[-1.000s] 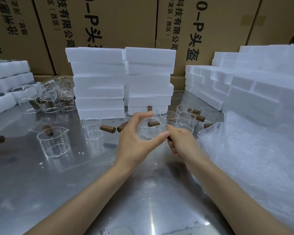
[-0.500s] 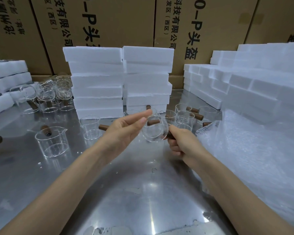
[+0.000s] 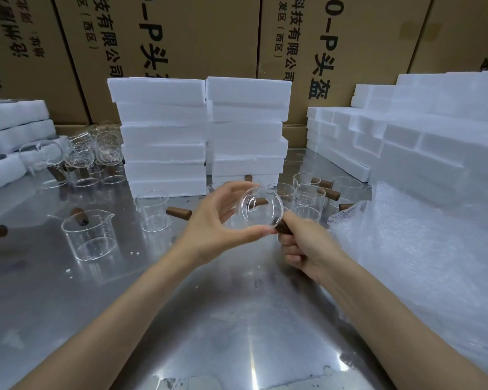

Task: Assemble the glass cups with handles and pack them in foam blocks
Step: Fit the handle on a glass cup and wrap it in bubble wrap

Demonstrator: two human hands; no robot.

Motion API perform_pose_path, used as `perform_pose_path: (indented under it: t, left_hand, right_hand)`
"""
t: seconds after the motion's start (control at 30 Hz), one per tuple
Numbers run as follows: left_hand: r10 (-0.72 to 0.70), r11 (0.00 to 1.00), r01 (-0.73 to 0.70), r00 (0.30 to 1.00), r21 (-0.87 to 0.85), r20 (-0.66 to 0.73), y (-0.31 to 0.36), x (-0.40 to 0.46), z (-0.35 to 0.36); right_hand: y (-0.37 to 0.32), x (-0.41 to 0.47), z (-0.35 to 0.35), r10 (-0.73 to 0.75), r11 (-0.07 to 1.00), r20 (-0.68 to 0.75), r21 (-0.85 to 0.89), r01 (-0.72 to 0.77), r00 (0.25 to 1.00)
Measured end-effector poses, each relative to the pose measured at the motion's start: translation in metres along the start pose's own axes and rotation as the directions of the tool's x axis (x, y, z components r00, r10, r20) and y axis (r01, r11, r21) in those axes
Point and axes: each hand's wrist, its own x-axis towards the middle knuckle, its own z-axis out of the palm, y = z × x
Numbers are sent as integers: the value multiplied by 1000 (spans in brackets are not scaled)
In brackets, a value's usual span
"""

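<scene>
The left hand (image 3: 212, 229) pinches the cup (image 3: 259, 207) by its rim, thumb tip under the near edge and the long fingers curved round the far side, while the right hand (image 3: 307, 246) is curled tight round the dark wooden handle (image 3: 283, 227), only a stub of which shows above the fist. The cup lies tipped on its side, mouth towards the camera, held in the air over the steel table (image 3: 237, 319) between the two hands. The handle meets the cup at its lower right edge, so its long axis runs down and right from the glass into the right fist; any twist or push to seat it would, I judge, run along that line, the left hand steadying the glass. Both hands touch the piece, the left nearer the glass, the right nearer the wood. Just behind stand more cups (image 3: 307, 197) with handles, and others sit to the left, one large cup (image 3: 89, 235) among them. Two foam stacks (image 3: 200, 136) rise beyond, more foam blocks (image 3: 406, 142) are banked on the right, and bubble wrap (image 3: 420, 263) spreads along the right edge. The cartons (image 3: 197, 35) behind carry black print: "科技有限公司", "(西区)" and "-P头盔", the start cut off
</scene>
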Motion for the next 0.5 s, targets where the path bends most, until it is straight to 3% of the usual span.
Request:
perform_pose_path:
  t: [0.13, 0.3, 0.4, 0.5]
  left_hand:
    - [22, 997, -9, 985, 75, -170, 0, -4, 17]
    - [-109, 993, 86, 922, -76, -371, 4, -3, 31]
    - [-230, 967, 180, 921, -180, -314, 4, 3, 25]
    - [-441, 877, 407, 893, -256, -90, 4, 4, 16]
  right_hand:
    - [-2, -5, 5, -110, 987, -87, -125, 99, 990]
    - [2, -4, 12, -409, 845, -90, -414, 339, 908]
    - [1, -2, 12, -528, 772, -100, -470, 428, 843]
    - [1, -5, 8, -663, 625, -61, -594, 507, 746]
